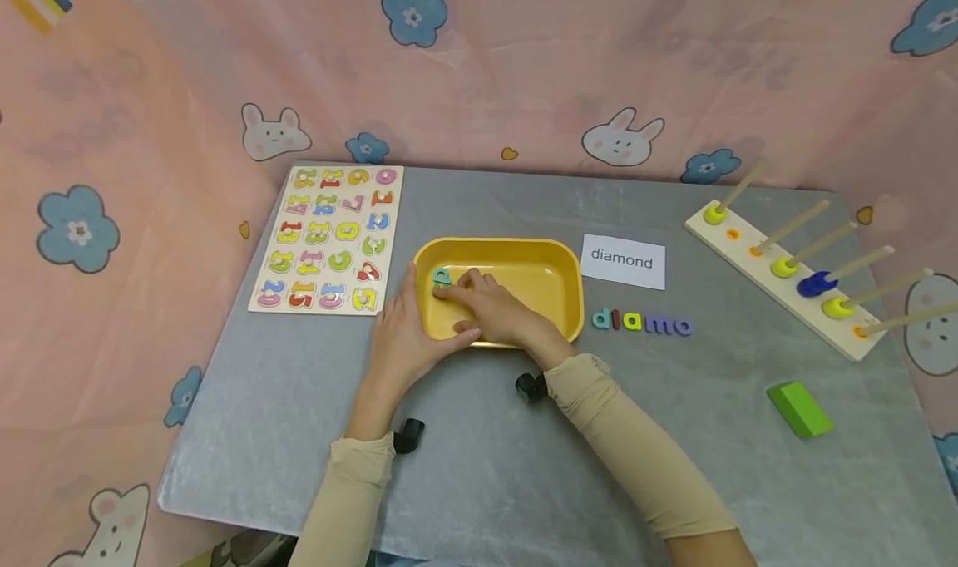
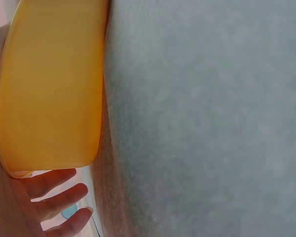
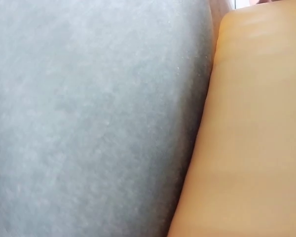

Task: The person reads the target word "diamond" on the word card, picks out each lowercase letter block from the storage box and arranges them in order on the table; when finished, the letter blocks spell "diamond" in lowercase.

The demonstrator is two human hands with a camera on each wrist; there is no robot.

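Note:
In the head view a yellow tray (image 1: 524, 249) stands on the grey table. My left hand (image 1: 407, 342) holds its near left corner, thumb along the front rim and fingers along the left side. The tray's outer wall (image 2: 52, 89) fills part of the left wrist view, the fingers (image 2: 64, 202) showing past its end. My right hand (image 1: 497, 305) reaches into the tray over the front rim. Its extended index finger touches a small greenish piece at the left end, close to a teal letter (image 1: 441, 276). The right wrist view shows only tray wall (image 3: 251, 123) and tabletop.
Right of the tray lies a card (image 1: 624, 262) reading "diamond", with coloured letters (image 1: 642, 322) spelling "diamo" below it. A number puzzle board (image 1: 325, 239) lies at the left. A peg board (image 1: 778, 276) with yellow and blue rings and a green block (image 1: 799, 409) are at the right.

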